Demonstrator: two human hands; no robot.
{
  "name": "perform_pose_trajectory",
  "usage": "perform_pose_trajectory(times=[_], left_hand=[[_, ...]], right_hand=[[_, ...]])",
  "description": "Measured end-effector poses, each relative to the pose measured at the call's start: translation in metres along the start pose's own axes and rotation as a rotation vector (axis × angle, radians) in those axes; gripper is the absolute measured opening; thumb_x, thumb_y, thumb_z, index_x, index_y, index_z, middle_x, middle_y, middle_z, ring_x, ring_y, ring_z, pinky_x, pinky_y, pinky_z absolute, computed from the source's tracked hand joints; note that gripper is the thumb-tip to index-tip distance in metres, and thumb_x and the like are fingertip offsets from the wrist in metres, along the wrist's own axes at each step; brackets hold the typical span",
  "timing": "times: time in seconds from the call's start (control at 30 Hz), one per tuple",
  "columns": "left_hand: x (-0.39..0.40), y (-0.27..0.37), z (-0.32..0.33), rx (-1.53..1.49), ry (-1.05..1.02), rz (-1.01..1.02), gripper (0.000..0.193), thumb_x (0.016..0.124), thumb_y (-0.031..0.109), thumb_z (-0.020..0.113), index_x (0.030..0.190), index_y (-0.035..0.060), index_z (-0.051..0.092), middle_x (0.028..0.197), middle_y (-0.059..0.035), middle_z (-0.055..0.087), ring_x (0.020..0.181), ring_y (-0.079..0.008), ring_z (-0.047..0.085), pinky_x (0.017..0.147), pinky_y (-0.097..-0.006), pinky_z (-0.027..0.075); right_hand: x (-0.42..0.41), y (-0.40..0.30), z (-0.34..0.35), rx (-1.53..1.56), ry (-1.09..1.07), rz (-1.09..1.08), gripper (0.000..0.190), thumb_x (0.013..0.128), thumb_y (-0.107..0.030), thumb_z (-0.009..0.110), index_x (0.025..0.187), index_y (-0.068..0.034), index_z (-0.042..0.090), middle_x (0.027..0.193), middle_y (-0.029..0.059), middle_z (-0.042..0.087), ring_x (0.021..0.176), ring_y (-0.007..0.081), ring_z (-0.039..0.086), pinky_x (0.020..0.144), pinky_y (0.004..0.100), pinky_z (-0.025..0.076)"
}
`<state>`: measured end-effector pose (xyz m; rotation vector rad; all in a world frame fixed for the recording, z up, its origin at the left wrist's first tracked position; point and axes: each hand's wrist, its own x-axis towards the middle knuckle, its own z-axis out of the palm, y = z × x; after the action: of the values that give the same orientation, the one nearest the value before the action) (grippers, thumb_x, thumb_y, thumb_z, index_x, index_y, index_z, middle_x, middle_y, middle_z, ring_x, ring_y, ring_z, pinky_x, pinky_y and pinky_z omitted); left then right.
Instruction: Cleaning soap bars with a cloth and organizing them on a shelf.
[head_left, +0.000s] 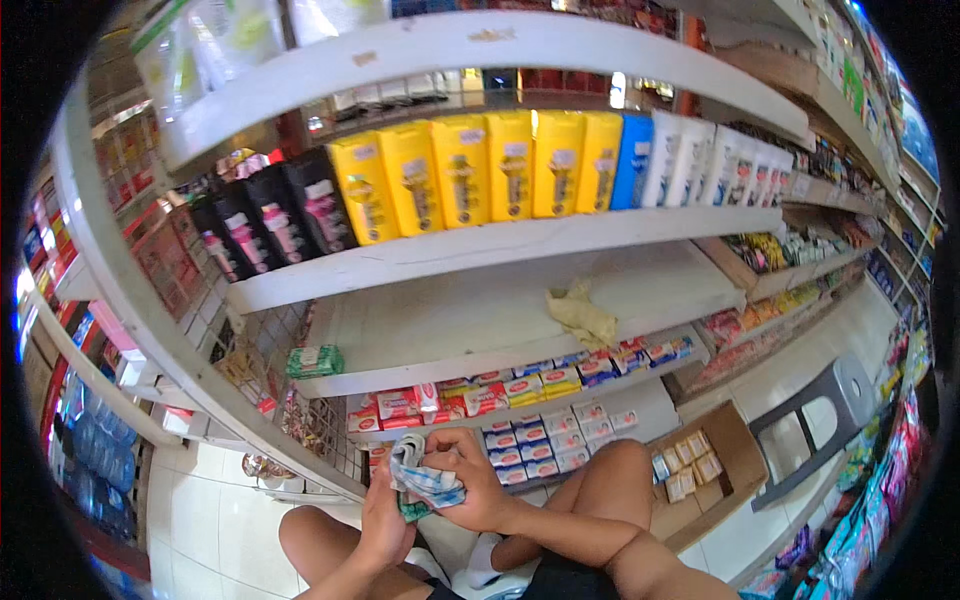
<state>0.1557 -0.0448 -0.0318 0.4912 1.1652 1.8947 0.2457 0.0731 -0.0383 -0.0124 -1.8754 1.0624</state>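
Above my lap, at the lower middle, my right hand (469, 480) grips a crumpled blue and white checked cloth (427, 484). Against the cloth's left side is my left hand (385, 521), closed on a small green package (412, 508) that shows beneath the cloth. Most of that package is covered by cloth and fingers. In front of my hands, boxed soap bars (486, 400) fill a low shelf, with more white and blue soap boxes (534, 452) below. A green wrapped pack (315, 361) lies at the left end of the shelf above, and a pale yellow cloth (583, 315) lies farther right on it.
Yellow bottles (460, 172), black bottles (322, 199) and white bottles (664, 159) line a higher shelf (510, 236). An open cardboard box (705, 510) holding small boxes stands at my right, beside a grey plastic stool (825, 420). A metal shelf post (150, 322) slants down at left.
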Motion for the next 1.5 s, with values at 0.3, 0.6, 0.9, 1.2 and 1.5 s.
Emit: perform_pose_trajectory(times=[0.3, 0.6, 0.9, 1.2, 1.5], left_hand=[[0.013, -0.022, 0.007, -0.152, 0.039, -0.037, 0.057, 0.096, 0.054, 0.031, 0.134, 0.012, 0.039, 0.127, -0.0056, 0.051, 0.118, -0.0196, 0.049, 0.1, -0.0366, 0.039], [0.017, -0.006, 0.014, -0.226, -0.003, -0.161, 0.069, 0.094, 0.061, 0.024, 0.143, 0.0124, 0.026, 0.137, -0.0116, 0.043, 0.125, -0.0246, 0.044, 0.107, -0.0407, 0.032], [0.017, -0.003, 0.016, -0.273, 0.044, -0.224, 0.072, 0.094, 0.06, 0.019, 0.139, 0.0047, 0.03, 0.134, -0.0142, 0.045, 0.124, -0.0246, 0.046, 0.104, -0.0419, 0.037], [0.014, -0.006, 0.008, -0.313, 0.014, -0.057, 0.045, 0.1, 0.038, 0.033, 0.131, 0.0053, 0.037, 0.124, -0.0106, 0.051, 0.115, -0.0209, 0.052, 0.099, -0.0369, 0.041], [0.027, 0.005, 0.0, 0.312, 0.24, 0.287, 0.039, 0.102, 0.033, 0.032, 0.125, 0.0039, 0.046, 0.108, -0.0061, 0.054, 0.1, -0.0095, 0.052, 0.088, -0.0242, 0.042]], right_hand=[[0.002, 0.026, -0.003, 0.031, -0.053, 0.114, 0.038, 0.067, -0.005, 0.073, 0.1, -0.003, 0.055, 0.106, 0.015, 0.051, 0.095, 0.0334, 0.052, 0.082, 0.0392, 0.044], [0.007, 0.003, -0.009, 0.098, -0.391, 0.246, 0.042, 0.078, -0.019, 0.068, 0.109, 0.0, 0.047, 0.098, 0.0191, 0.049, 0.088, 0.0336, 0.053, 0.076, 0.0367, 0.044], [0.0, 0.002, -0.01, -0.15, -0.306, 0.141, 0.051, 0.069, -0.019, 0.073, 0.112, -0.002, 0.051, 0.104, 0.0175, 0.048, 0.097, 0.0343, 0.051, 0.084, 0.042, 0.041], [0.015, 0.017, -0.009, -0.003, -0.032, 0.413, 0.037, 0.075, -0.008, 0.068, 0.107, -0.002, 0.052, 0.1, 0.0143, 0.052, 0.092, 0.0309, 0.055, 0.083, 0.0351, 0.044], [-0.004, 0.018, 0.002, 0.124, -0.214, 0.162, 0.053, 0.069, -0.01, 0.079, 0.112, -0.003, 0.048, 0.111, 0.0179, 0.046, 0.102, 0.0313, 0.051, 0.087, 0.0363, 0.043]])
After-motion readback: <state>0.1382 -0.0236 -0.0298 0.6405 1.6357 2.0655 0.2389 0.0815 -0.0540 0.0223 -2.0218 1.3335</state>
